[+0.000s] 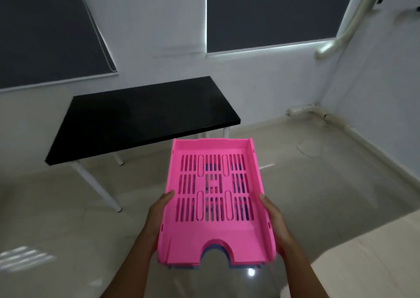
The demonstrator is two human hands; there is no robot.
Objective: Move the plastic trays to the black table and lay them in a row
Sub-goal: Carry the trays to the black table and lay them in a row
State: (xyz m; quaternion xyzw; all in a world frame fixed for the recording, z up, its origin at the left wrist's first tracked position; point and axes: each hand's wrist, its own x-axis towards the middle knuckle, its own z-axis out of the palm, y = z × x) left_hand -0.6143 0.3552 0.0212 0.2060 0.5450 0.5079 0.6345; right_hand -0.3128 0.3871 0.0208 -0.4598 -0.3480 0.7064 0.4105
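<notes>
I hold a stack of plastic trays in front of me, above the floor. The top one is a pink tray [216, 234] with a slotted bottom; a blue tray [216, 247] peeks out beneath it at the near notch and through the slots. My left hand [159, 213] grips the stack's left side, thumb on the rim. My right hand [272, 216] grips the right side the same way. The black table [127, 120] stands ahead and to the left, against the wall, with nothing on it.
The table has white legs [95, 184] on a pale tiled floor. Dark window blinds [272, 13] hang on the white wall behind. A white pipe [341, 36] runs down the right corner. A light surface [375, 263] lies at the lower right.
</notes>
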